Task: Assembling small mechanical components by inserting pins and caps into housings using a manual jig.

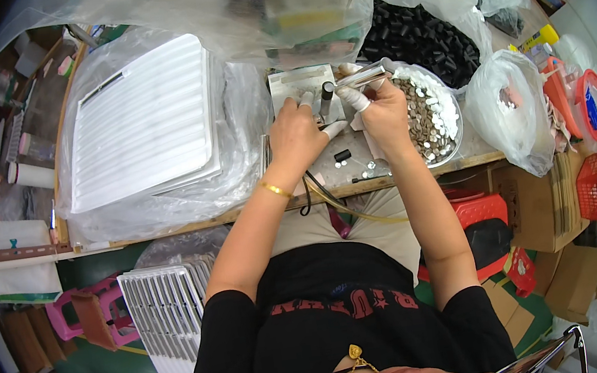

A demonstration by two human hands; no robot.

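Note:
My right hand (385, 111), with white covers on its fingertips, is closed on a shiny silver tube (368, 74), perhaps more than one, tilted above the bench. To its left, a black cylinder (326, 96) with a round end stands at a small metal fixture (300, 81). My left hand (295, 135) reaches in beside that cylinder, thumb and forefinger apart around its lower part; its fingertips are covered too. A short black cap (342, 156) lies on the bench just below the hands, with several small white discs near it.
Right of my hands sits a round tub (458, 137) of small white and brown discs. Behind it is a plastic bag of black caps (419, 42). A stack of white ribbed trays (143, 124) covers the bench's left. A clear plastic bag (508, 113) hangs over the right edge.

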